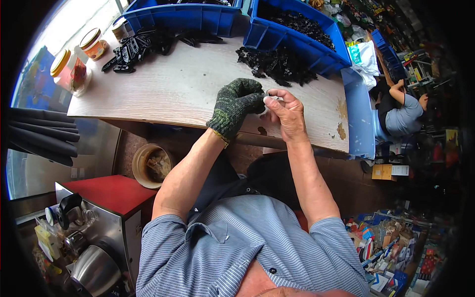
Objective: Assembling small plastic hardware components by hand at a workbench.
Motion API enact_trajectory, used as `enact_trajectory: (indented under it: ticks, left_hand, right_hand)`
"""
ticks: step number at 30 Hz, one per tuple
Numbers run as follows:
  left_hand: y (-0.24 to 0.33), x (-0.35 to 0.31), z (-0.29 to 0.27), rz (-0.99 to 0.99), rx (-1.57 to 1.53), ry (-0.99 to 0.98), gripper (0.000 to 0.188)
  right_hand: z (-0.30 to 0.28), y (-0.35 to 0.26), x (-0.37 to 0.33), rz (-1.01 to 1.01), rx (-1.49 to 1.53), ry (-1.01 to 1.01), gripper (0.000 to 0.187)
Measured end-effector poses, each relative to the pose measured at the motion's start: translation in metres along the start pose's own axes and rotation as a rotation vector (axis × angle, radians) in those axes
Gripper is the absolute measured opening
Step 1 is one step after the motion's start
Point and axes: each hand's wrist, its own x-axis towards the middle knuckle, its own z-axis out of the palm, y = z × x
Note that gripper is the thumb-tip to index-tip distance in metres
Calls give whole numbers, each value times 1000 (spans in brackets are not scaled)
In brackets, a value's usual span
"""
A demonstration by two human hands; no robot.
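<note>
The part (267,100) is small and dark, pinched between both hands above the counter's (188,89) near edge; its long axis and heading are too hidden to tell. The left hand (236,105), in a dark green glove, closes its grip on the part from the left. The bare right hand (287,115) curls thumb and fingers onto it from the right. Beyond lies a pile of black parts (277,64), then two blue bins (297,34). More black pieces (143,47) and jars (74,64) sit far left. Nothing lies between hands and pile.
</note>
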Motion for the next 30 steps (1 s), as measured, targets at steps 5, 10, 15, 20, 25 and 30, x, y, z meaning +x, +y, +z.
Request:
enact_trajectory:
  ticks: [5,10,15,20,25,30]
  left_hand:
    - [0,-4,1,30,34,4,27]
    - [2,1,-4,11,98,-36,28]
    - [45,44,-43,748,1370,383,35]
    - [103,111,-119,821,1859,606,27]
    - [114,123,-126,696,1954,481,22]
    - [106,108,-117,607,1877,454,18]
  right_hand:
    - [2,2,0,-37,-19,9,22]
    - [-2,5,-1,-54,-35,43,19]
    - [-1,3,-1,-59,21,59,16]
    - [3,7,-1,-80,76,51,18]
    - [-4,10,-2,-92,89,82,17]
    - [-7,9,0,-114,85,44,19]
